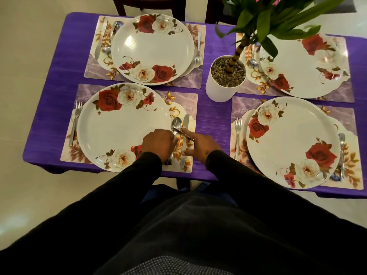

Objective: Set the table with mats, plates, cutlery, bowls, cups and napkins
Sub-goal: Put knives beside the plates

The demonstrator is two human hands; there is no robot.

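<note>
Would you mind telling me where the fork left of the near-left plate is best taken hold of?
Take the fork by its handle, the near half, coming from its left, outer side. It lies flat on the mat with tines pointing away, and the plate rim sits close along its right, so the outer side looks freer for fingers.

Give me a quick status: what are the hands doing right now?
Left hand grips the spoon beside the near-left plate. Right hand rests on the knife. No bowls, cups or napkins in sight. Nothing blocking.
</note>
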